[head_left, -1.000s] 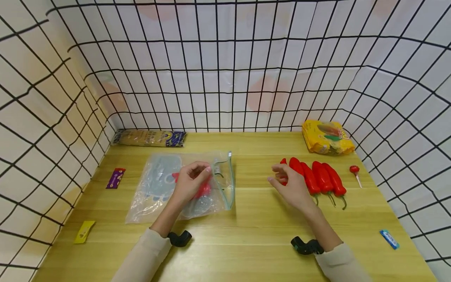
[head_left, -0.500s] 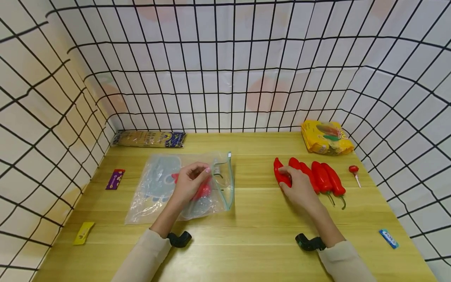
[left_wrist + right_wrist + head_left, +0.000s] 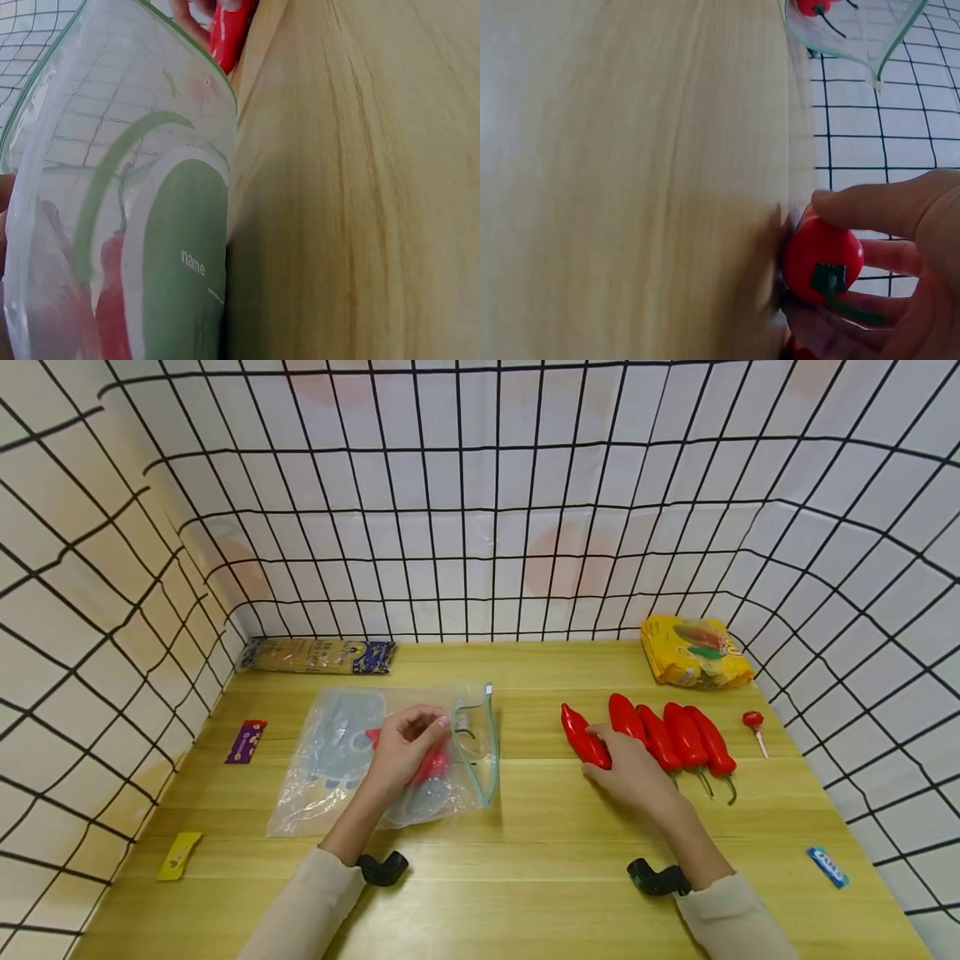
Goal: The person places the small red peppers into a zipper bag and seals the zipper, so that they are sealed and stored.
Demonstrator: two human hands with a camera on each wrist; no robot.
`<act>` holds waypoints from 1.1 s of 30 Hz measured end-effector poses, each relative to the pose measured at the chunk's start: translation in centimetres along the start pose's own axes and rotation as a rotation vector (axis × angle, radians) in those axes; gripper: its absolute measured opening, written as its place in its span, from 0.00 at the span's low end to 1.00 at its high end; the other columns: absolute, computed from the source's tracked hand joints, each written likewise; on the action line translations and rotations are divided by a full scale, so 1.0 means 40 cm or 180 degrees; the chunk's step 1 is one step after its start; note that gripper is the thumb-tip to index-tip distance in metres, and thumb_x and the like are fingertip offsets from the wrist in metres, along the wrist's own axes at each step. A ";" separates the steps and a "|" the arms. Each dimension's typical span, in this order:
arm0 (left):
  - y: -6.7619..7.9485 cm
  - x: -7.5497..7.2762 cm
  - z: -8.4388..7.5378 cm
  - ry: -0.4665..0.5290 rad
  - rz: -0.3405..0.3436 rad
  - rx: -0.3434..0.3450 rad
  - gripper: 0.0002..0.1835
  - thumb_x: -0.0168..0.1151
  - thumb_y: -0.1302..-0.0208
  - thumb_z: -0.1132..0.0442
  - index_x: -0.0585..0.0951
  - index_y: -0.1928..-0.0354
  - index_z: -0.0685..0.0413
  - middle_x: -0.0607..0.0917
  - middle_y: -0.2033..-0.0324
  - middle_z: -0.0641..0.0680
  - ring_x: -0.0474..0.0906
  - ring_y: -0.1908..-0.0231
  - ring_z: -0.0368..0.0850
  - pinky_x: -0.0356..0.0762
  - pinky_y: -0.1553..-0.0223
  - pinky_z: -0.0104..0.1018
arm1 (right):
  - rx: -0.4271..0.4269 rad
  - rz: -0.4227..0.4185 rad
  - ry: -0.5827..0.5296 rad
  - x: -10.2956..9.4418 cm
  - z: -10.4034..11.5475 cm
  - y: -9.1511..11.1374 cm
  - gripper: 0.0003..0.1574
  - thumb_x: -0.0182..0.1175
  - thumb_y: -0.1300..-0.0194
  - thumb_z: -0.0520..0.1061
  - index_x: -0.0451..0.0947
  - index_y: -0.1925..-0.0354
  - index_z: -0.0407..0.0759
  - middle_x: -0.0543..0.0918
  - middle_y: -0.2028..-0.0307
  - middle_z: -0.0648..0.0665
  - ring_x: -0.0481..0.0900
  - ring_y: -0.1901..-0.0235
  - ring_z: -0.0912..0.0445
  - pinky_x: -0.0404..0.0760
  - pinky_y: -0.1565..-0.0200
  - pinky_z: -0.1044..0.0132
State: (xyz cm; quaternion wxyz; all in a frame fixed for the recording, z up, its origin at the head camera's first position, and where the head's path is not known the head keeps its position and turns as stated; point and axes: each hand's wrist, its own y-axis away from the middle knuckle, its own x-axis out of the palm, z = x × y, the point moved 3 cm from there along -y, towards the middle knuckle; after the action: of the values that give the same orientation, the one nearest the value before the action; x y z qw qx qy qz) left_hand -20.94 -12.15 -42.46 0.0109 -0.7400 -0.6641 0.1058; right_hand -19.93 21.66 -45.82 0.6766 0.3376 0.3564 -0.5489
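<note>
My left hand (image 3: 405, 745) pinches the upper sheet of a clear zip bag (image 3: 309, 793) near its mouth and lifts it. The bag, printed with a pale blue cartoon, lies flat on the left with its green-edged mouth parted toward the right. Red peppers (image 3: 811, 7) with dark stems show inside it. My right hand (image 3: 636, 770) grips a red pepper (image 3: 577, 733) between thumb and fingers, its green stem (image 3: 829, 279) toward my wrist. Several more red peppers (image 3: 684, 737) lie in a row just right of that hand.
A noodle packet (image 3: 315, 655) lies at the back left and a yellow packet (image 3: 697, 652) at the back right. A purple bar (image 3: 245, 741) and yellow sachet (image 3: 178, 856) lie left; a lollipop (image 3: 753, 721) and blue packet (image 3: 828, 867) right. Black wire mesh (image 3: 480, 510) surrounds the table.
My right hand has closed round the leftmost pepper and moved it leftward, away from the row. The left hand and the bag have stayed in place.
</note>
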 end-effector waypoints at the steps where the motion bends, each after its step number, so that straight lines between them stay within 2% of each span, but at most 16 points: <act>1: 0.000 0.000 0.000 0.0008 0.0001 0.0005 0.10 0.63 0.34 0.62 0.83 0.59 0.62 0.83 0.71 0.47 0.74 0.72 0.37 0.73 0.70 0.26 | 0.0020 -0.0020 -0.0024 0.000 0.001 0.001 0.40 0.65 0.38 0.53 0.63 0.33 0.42 0.78 0.44 0.37 0.78 0.50 0.45 0.78 0.51 0.47; 5: -0.004 -0.002 0.009 -0.0009 -0.0004 0.0010 0.09 0.63 0.34 0.62 0.83 0.59 0.62 0.84 0.70 0.49 0.76 0.71 0.38 0.74 0.69 0.26 | 0.0068 -0.0176 -0.0382 -0.001 0.004 0.001 0.39 0.66 0.39 0.60 0.66 0.37 0.44 0.79 0.46 0.41 0.80 0.59 0.51 0.78 0.56 0.57; 9: -0.018 -0.008 0.043 -0.0098 -0.0012 0.0057 0.10 0.64 0.35 0.60 0.84 0.58 0.59 0.85 0.66 0.53 0.77 0.68 0.39 0.76 0.66 0.27 | -0.0047 -0.0252 -0.0915 -0.005 0.024 -0.004 0.36 0.68 0.43 0.64 0.74 0.42 0.50 0.80 0.46 0.44 0.83 0.60 0.53 0.79 0.59 0.62; 12: -0.022 -0.013 0.054 -0.0197 -0.0039 0.0139 0.10 0.64 0.35 0.57 0.85 0.58 0.55 0.86 0.64 0.55 0.78 0.66 0.41 0.76 0.64 0.29 | -0.0172 -0.0157 -0.1293 -0.002 0.053 -0.010 0.33 0.69 0.44 0.63 0.77 0.44 0.53 0.79 0.45 0.44 0.83 0.56 0.51 0.82 0.58 0.62; 16: -0.022 -0.016 0.049 -0.0300 -0.0071 0.0256 0.11 0.65 0.36 0.53 0.85 0.59 0.51 0.86 0.64 0.54 0.78 0.65 0.43 0.77 0.62 0.29 | -0.0381 0.0162 -0.1692 0.023 0.101 -0.022 0.27 0.67 0.38 0.53 0.76 0.42 0.51 0.76 0.42 0.43 0.81 0.51 0.49 0.82 0.55 0.65; 19: -0.021 -0.016 0.045 -0.0378 -0.0072 0.0320 0.11 0.65 0.36 0.51 0.85 0.60 0.49 0.86 0.65 0.52 0.79 0.65 0.44 0.78 0.63 0.29 | -0.0551 0.0369 -0.1864 0.051 0.139 -0.037 0.26 0.64 0.35 0.46 0.74 0.39 0.47 0.75 0.41 0.42 0.80 0.49 0.48 0.82 0.53 0.67; 23: -0.018 -0.017 0.041 -0.0479 -0.0098 0.0365 0.11 0.65 0.36 0.49 0.86 0.61 0.46 0.86 0.66 0.49 0.79 0.65 0.44 0.78 0.64 0.30 | -0.0673 0.0466 -0.1994 0.088 0.183 -0.059 0.26 0.63 0.35 0.42 0.72 0.39 0.43 0.75 0.41 0.41 0.79 0.46 0.47 0.82 0.50 0.65; 28: -0.015 -0.017 0.035 -0.0538 -0.0151 0.0367 0.10 0.64 0.36 0.48 0.85 0.61 0.44 0.86 0.67 0.47 0.78 0.66 0.44 0.77 0.65 0.32 | -0.0645 0.0474 -0.2211 0.129 0.227 -0.080 0.24 0.64 0.36 0.41 0.72 0.42 0.43 0.75 0.43 0.40 0.80 0.47 0.45 0.82 0.50 0.60; 33: -0.013 -0.014 0.031 -0.0605 -0.0176 0.0314 0.10 0.64 0.36 0.47 0.85 0.61 0.42 0.87 0.67 0.46 0.78 0.66 0.45 0.77 0.65 0.33 | -0.0496 0.0409 -0.2368 0.172 0.261 -0.095 0.23 0.66 0.37 0.44 0.76 0.44 0.47 0.78 0.45 0.44 0.82 0.53 0.49 0.84 0.55 0.62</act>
State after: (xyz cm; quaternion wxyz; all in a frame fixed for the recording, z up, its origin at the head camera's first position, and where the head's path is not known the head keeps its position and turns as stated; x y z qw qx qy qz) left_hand -21.71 -12.81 -43.51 -0.0128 -0.7066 -0.6763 0.2077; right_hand -21.50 8.71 -46.53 0.8163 0.0847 0.1054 -0.5616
